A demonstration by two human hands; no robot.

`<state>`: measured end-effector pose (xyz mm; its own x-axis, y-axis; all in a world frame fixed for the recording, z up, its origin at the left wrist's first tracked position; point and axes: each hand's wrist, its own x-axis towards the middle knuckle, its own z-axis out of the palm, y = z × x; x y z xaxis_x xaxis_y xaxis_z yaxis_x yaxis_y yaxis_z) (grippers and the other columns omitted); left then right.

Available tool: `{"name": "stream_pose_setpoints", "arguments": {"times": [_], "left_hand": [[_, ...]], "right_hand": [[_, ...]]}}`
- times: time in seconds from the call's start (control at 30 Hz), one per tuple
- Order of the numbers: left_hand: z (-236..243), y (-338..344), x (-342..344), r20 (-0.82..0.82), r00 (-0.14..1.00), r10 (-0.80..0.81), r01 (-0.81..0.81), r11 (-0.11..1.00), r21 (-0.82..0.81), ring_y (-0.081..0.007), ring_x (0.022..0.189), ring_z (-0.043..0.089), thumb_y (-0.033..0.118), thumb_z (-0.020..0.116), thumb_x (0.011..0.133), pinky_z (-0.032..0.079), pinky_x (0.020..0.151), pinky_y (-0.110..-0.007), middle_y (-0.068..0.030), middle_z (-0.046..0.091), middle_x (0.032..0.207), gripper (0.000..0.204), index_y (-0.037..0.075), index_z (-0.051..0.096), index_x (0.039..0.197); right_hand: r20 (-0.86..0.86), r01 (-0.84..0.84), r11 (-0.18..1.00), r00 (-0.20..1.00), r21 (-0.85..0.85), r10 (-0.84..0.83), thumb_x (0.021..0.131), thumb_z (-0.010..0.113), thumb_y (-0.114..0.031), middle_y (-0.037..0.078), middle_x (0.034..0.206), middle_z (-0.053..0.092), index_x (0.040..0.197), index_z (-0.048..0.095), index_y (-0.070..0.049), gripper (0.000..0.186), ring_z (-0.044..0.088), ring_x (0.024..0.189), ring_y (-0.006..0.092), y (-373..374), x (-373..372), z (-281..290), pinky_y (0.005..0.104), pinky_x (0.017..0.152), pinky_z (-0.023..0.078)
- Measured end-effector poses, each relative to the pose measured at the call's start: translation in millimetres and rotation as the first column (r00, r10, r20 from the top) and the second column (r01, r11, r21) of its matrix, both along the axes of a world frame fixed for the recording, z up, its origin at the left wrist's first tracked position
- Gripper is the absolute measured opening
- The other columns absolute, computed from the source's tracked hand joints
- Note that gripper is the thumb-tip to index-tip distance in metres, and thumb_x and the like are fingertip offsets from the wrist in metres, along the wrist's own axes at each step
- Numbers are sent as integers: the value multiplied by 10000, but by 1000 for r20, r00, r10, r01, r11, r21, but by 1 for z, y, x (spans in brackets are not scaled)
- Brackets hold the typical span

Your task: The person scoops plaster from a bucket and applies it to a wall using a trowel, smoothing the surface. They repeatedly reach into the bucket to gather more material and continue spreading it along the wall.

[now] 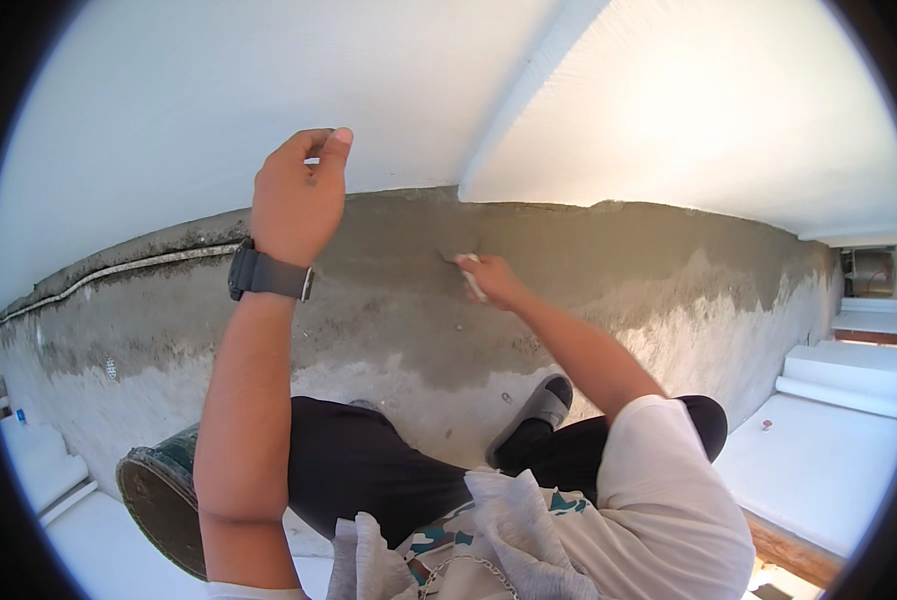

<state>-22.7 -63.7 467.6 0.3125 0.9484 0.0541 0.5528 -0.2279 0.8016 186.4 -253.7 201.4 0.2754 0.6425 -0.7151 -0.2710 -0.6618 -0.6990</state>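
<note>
My right hand grips the pale handle of a trowel. Its thin dark neck points toward a strip of wet grey cement, and the blade is hard to make out against it. My left hand is raised in front of the white wall, its thumb and fingers curled together and nothing visible between them. A dark watch sits on that wrist. Beside my left arm, a dark green bucket leans with its dirty mouth showing.
A pale pipe or cable runs along the wall's base at left. My sandalled foot rests on the concrete below the damp strip. White steps or ledges lie at right, with a wooden beam under the nearest edge.
</note>
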Motion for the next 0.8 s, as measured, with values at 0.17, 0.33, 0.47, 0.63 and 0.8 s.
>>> {"name": "stream_pose_setpoints", "arguments": {"times": [0.17, 0.33, 0.47, 0.63, 0.8], "left_hand": [[-1, 1, 1, 68, 998, -16, 11, 998, 69, -156, 670, 611, 410, 634, 973, 501, 673, -309, -115, 728, 891, 471, -31, 695, 1128], [-7, 2, -10, -6, 999, -35, 35, 997, 65, -221, 737, 663, 398, 633, 974, 525, 716, -341, -141, 729, 940, 427, -10, 706, 1075], [-17, -4, -31, -83, 990, -114, 125, 982, 140, -251, 767, 676, 356, 638, 981, 535, 717, -350, -161, 719, 982, 373, -4, 705, 1050], [-19, -13, -78, -127, 953, -275, 278, 960, 9, -197, 945, 680, 286, 589, 1028, 527, 853, -318, -140, 707, 1112, 350, -18, 665, 1184], [-14, -11, -92, 8, 969, -246, 247, 969, -26, -201, 1074, 661, 261, 548, 1055, 508, 970, -338, -131, 685, 1204, 381, -27, 609, 1298]], "right_hand": [[163, -204, 969, 960, -143, 226, 982, 626, -423, 107, 796, 655, 1058, 635, 33, 463, 670, 687, 188, -61, 88, 46, 337, 519, 525], [513, -531, 776, 587, -340, 626, 956, 616, -442, 210, 835, 697, 1047, 643, 70, 521, 701, 773, 297, -75, 137, 82, 420, 681, 554], [647, -647, 704, 407, -294, 645, 926, 624, -426, 290, 898, 691, 1034, 651, 72, 511, 681, 888, 436, -51, 105, 78, 494, 810, 535], [659, -566, 820, 586, -85, 472, 907, 652, -395, 311, 924, 679, 974, 657, 69, 469, 660, 912, 484, -13, 24, 41, 516, 815, 522], [636, -531, 845, 631, -65, 445, 899, 648, -366, 299, 947, 690, 959, 684, 54, 425, 670, 951, 456, -2, 5, 12, 510, 849, 533]]}}
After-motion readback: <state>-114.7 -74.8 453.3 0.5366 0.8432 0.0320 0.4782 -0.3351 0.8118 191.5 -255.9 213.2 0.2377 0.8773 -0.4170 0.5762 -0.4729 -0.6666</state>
